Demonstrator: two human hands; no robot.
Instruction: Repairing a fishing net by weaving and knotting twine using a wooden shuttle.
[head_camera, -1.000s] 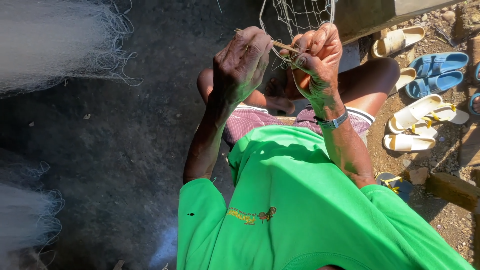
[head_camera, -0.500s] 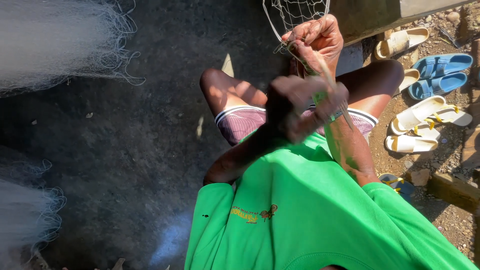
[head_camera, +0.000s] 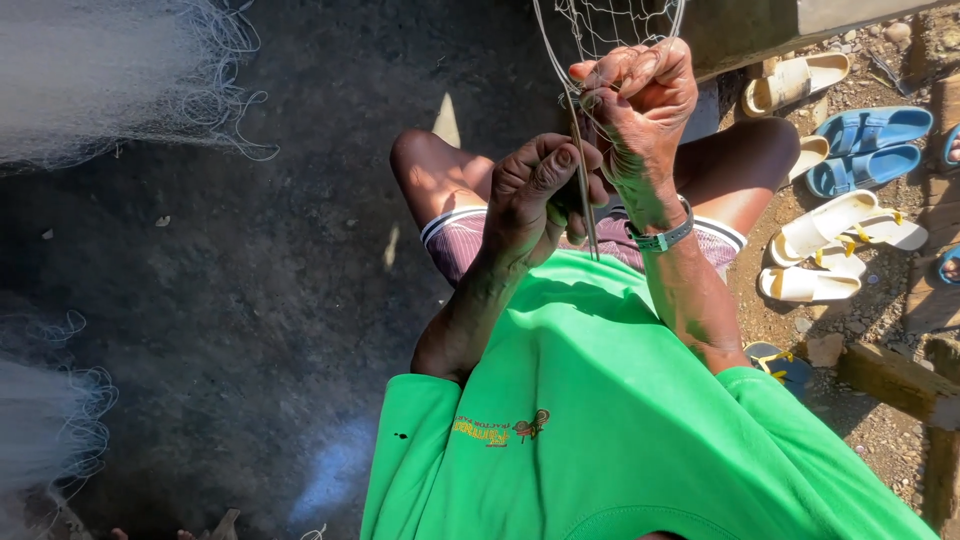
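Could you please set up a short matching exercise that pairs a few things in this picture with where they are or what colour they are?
Things:
1. left hand
2. right hand
3. net
4. blue sandals

Descriptions:
A. hangs down from the top edge of the picture
B. lie side by side on the ground at the right
C. closed around a thin needle, below the other hand
D. grips the mesh, with a band on its wrist

Pairs: 1-C, 2-D, 3-A, 4-B
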